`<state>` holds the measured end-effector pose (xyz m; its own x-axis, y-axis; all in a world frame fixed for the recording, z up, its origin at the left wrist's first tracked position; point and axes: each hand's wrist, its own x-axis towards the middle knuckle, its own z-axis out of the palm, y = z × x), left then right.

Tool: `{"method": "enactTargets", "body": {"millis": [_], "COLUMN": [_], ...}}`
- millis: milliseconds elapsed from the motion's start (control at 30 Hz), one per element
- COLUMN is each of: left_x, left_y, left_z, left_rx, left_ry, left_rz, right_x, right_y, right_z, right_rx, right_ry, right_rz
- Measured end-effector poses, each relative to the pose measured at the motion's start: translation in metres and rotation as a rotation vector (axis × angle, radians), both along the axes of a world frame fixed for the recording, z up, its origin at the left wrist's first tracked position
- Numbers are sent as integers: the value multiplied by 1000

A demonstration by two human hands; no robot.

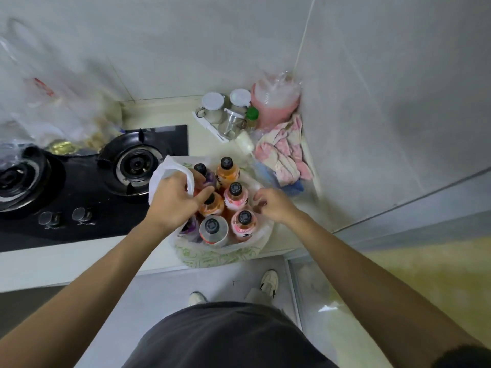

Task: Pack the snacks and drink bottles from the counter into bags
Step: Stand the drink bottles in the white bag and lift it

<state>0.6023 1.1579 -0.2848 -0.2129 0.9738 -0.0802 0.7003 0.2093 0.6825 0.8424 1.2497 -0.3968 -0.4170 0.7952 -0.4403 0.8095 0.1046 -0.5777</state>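
Bottles (pixel 228 200) stood upright and packed close inside the white bag (pixel 225 254) at the counter's (pixel 79 261) near edge, right of the stove (pixel 79 187). My left hand (pixel 175 200) gripped the bag's left handle (pixel 170 168), fingers curled round it. My right hand (pixel 273 204) hovered just right of the bottles, fingers loosely curled, holding nothing I could make out.
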Motion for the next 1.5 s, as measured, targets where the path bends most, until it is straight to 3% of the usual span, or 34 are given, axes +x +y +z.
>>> {"method": "enactTargets", "body": {"millis": [133, 400, 533, 600, 733, 833, 1033, 1267, 1500], "left_x": [2, -1, -4, -5, -6, -7, -9, -23, -25], "left_y": [8, 9, 10, 9, 6, 2, 2, 14, 22], "left_z": [0, -8, -8, -8, -3, 6, 48, 74, 85], "left_rx": [-63, -146, -119, -87, -34, -19, 157, 201, 241], "left_ry": [105, 139, 108, 79, -29, -269, -576, -710, -673], "left_rz": [-77, -61, -61, -53, -9, 76, 174, 320, 265], "right_x": [-14, -13, -4, -3, -8, -24, -65, -78, -88], "right_y": [-2, 5, 8, 7, 0, -3, -4, -6, -13], "right_z": [-14, -14, 31, 62, 119, 156, 210, 205, 211], "right_rx": [-23, -232, -288, -263, -188, -138, -33, 22, 120], "right_ry": [-51, 66, 333, 410, 533, 691, 790, 853, 935], "right_rz": [28, -183, -470, -512, -549, -545, -358, -439, -388]}}
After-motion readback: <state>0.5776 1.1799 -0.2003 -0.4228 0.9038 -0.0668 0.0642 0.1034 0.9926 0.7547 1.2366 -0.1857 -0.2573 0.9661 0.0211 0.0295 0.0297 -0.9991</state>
